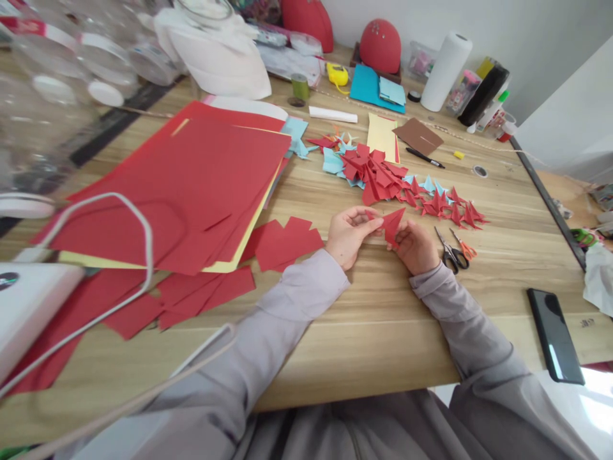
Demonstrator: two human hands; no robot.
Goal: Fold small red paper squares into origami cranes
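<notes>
Between my two hands is a folded piece of red paper (393,225) with a pointed tip, held just above the wooden table (373,319). My left hand (352,233) pinches its left side between thumb and fingers. The right edge is gripped by the curled fingers of my right hand (416,245). Beyond my hands lies a pile of folded red paper pieces (376,176), with light blue ones (332,161) among them. Pointed red folded pieces (435,206) continue to the right. Black-handled scissors (453,254) and orange-handled scissors (464,246) lie right of my right hand.
Large red sheets (191,185) and small red cut pieces (287,246) lie left. A white cable (149,243) loops over them. A black phone (555,335) lies right. Plastic bottles (105,57), a yellow tape measure (338,75) and a white roll (446,71) stand farther back.
</notes>
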